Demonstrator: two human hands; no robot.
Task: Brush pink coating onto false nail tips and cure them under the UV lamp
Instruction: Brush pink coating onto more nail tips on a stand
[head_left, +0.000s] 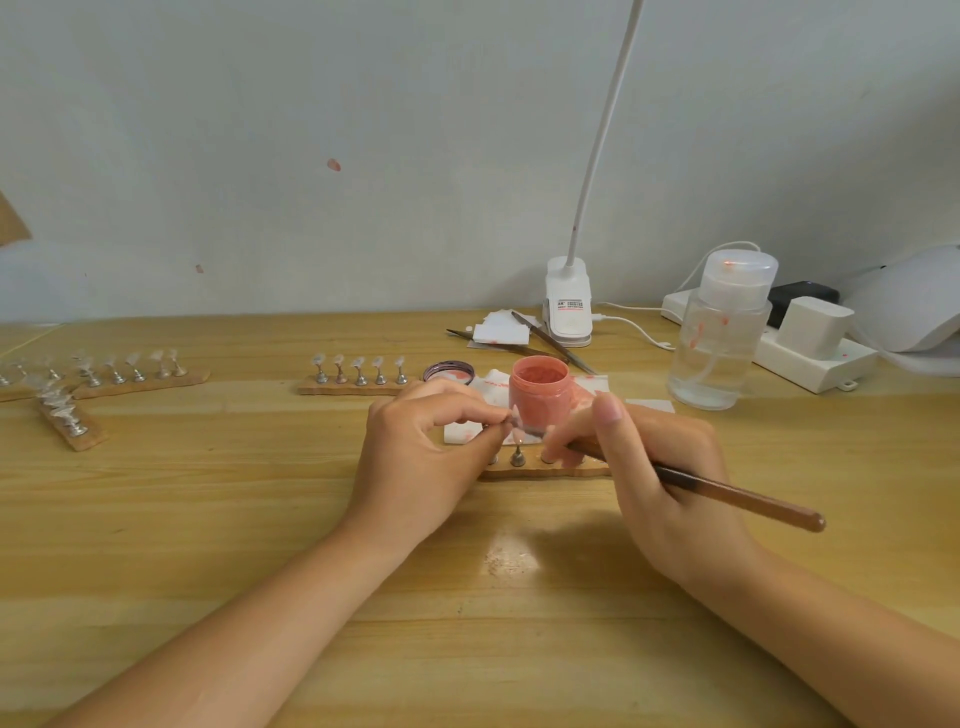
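My left hand (423, 452) pinches a small nail tip (515, 420) on its metal stand, just above a wooden holder strip (545, 471). My right hand (654, 467) grips a brown brush (737, 499); its bristle end reaches the nail tip, partly hidden by my fingers. An open jar of pink coating (540, 395) stands right behind the hands on white paper. Its lid (448, 372) lies to the left. The white UV lamp (904, 301) sits at the far right edge.
Another strip of clear tips (358, 375) lies behind my left hand, and several more strips (104, 382) lie at far left. A clear pump bottle (719, 338), power strip (810, 353), clip lamp (569, 306), and tools (550, 340) on white pads crowd the back right.
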